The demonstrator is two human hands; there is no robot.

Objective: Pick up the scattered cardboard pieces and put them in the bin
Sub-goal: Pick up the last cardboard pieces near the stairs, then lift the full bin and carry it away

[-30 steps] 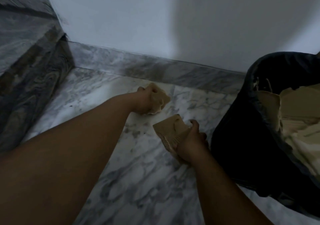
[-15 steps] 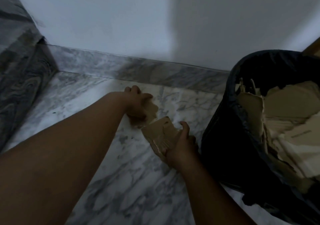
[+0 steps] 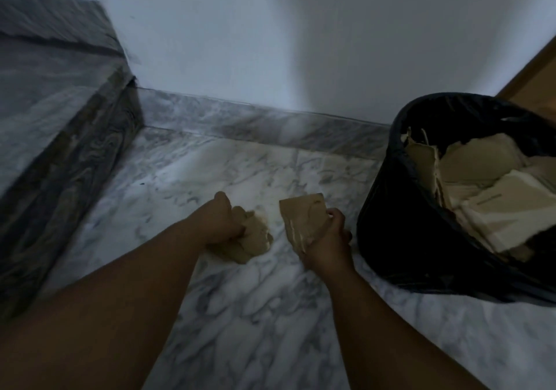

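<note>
Head view: black-lined round bin (image 3: 400, 209) at the marble floor's (image 3: 240, 314) right edge holds torn tan cardboard pieces (image 3: 493, 191); left hand (image 3: 224, 222) clutches a crumpled cardboard wad (image 3: 255, 240), right hand (image 3: 329, 240) grips a flat brown cardboard piece (image 3: 304, 218).

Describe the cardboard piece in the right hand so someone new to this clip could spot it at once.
Start at the black-lined bin on the right, already holding torn cardboard. Just to its left, above the marble floor, the right hand grips a flat cardboard piece with a straight top edge. The crumpled cardboard in the left hand is a bunched wad.
</note>
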